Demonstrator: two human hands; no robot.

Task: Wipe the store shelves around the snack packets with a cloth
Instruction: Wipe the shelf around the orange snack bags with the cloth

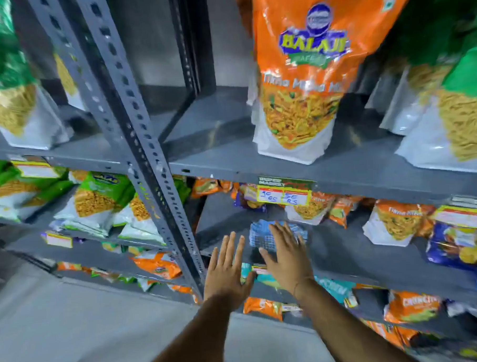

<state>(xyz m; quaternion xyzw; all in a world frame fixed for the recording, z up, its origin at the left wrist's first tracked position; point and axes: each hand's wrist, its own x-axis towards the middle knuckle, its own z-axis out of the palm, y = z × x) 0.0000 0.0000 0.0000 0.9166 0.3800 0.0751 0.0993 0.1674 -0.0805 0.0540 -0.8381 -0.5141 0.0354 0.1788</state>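
Note:
A blue checked cloth (263,233) lies flat on the grey second shelf (344,247). My right hand (285,256) rests on it, palm down and fingers spread. My left hand (227,271) hovers just to the left at the shelf's front edge, fingers apart and holding nothing. Small orange snack packets (392,223) stand behind and to the right of the cloth. A large orange snack packet (301,76) stands upright on the upper shelf (217,154).
A perforated grey upright post (136,125) runs diagonally just left of my hands. Green packets (96,198) fill the left bay. A price tag (284,191) hangs on the upper shelf edge. Blue packets (459,247) lie at the right. The floor (74,325) is grey.

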